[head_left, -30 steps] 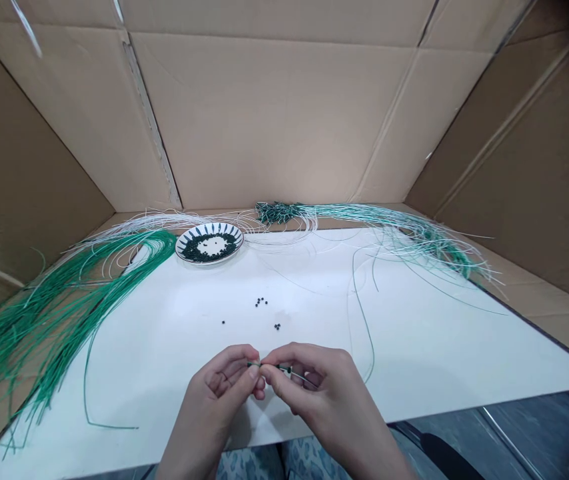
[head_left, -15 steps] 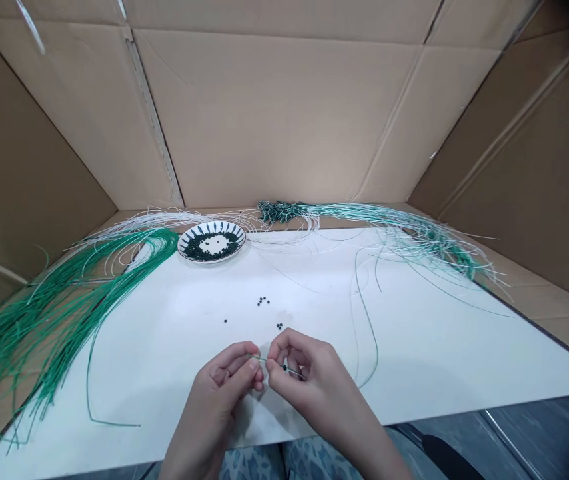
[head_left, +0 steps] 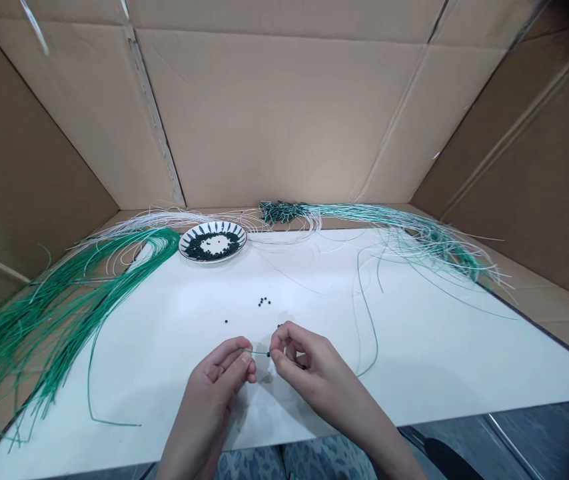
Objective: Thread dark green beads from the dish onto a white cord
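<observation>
Lower centre of the frame: left hand [head_left: 212, 380] has its fingers [head_left: 247, 359] closed on a thin green wire [head_left: 258, 353]. A black bead [head_left: 268, 354] sits on the wire just beside the right hand [head_left: 309, 367], fingers [head_left: 284, 338] curled; grip on the wire can't be confirmed. Versus the earlier frame, bead is nearer the left hand and both hands sit higher. Loose black beads [head_left: 263, 301] lie above the hands on the white table [head_left: 429, 347]. Upper left of centre: patterned plate [head_left: 213, 227] holding more beads. Green wire bundle [head_left: 39, 327] far left, green-and-white wire bundle [head_left: 414, 233] upper right, cardboard box wall [head_left: 284, 120] behind.
</observation>
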### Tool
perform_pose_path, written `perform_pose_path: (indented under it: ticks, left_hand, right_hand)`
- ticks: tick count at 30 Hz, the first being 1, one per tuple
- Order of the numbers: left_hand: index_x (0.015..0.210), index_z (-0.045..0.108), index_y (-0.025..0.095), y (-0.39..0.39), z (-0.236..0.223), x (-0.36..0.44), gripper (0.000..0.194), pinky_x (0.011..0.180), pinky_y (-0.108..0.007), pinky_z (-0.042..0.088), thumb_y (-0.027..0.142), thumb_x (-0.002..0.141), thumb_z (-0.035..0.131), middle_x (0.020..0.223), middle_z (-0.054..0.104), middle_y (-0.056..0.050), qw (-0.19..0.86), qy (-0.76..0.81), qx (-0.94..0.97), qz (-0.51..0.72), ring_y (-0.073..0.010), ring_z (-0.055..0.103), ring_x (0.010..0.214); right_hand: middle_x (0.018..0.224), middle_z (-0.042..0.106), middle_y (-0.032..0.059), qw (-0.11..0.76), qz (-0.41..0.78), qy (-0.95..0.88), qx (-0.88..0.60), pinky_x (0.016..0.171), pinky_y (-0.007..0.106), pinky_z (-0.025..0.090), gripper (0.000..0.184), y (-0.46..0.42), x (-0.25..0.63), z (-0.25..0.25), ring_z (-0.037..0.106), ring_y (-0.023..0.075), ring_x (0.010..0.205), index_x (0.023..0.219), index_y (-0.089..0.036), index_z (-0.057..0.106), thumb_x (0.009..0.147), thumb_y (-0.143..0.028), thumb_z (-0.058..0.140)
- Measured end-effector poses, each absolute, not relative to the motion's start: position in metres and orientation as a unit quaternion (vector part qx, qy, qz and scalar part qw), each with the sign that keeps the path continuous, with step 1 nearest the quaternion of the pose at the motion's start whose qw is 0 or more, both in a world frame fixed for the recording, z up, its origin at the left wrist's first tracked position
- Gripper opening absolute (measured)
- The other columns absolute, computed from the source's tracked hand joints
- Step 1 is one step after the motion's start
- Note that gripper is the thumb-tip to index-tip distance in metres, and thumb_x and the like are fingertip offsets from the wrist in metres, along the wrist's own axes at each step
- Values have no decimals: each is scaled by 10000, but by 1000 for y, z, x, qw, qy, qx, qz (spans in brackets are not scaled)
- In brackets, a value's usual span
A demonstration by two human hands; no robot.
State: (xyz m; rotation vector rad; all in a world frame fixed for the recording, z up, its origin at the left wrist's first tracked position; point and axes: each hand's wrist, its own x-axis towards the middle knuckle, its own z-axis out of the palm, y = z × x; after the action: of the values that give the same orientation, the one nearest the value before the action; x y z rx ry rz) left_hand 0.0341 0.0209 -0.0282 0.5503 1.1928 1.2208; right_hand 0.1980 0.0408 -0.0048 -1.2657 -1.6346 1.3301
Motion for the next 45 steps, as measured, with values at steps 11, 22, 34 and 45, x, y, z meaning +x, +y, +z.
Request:
perform_pose_path:
  ticks: [11, 22, 34, 45]
  left_hand:
    - [793, 791, 193, 16, -14, 38, 362, 681, -205, 450, 431, 571, 951, 580, 697, 26, 623, 522, 240, 532, -129, 590, 648]
    - [791, 797, 183, 17, -16, 36, 337, 658, -202, 448, 393, 578, 951, 585, 704, 13, 615, 520, 247, 539, -121, 579, 627]
    - [783, 787, 191, 15, -11, 36, 337, 649, -214, 441, 402, 576, 950, 589, 705, 18, 604, 535, 263, 529, -129, 582, 627]
    - [771, 832, 211, 17, -15, 40, 393, 674, -132, 536, 400, 475, 1008, 691, 770, 17, 637, 506, 203, 545, -88, 675, 653]
  right_hand:
    - [744, 685, 24, 383, 542, -591, -460, 560, 251, 416, 171, 36, 186, -6, 564, 155, 674, 822, -171, 740, 893, -283, 632]
    - [773, 760, 70, 373, 493, -623, -479, 631, 290, 445, 188, 36, 198, -2, 644, 200, 725, 891, -214, 872, 865, -256, 690]
    - [811, 767, 37, 351, 496, -620, -497, 679, 286, 478, 160, 36, 205, 5, 635, 187, 749, 891, -214, 844, 829, -242, 700]
    - [789, 689, 51, 396, 503, -610, -467, 666, 313, 415, 188, 40, 198, 0, 585, 200, 754, 805, -195, 809, 846, -323, 677]
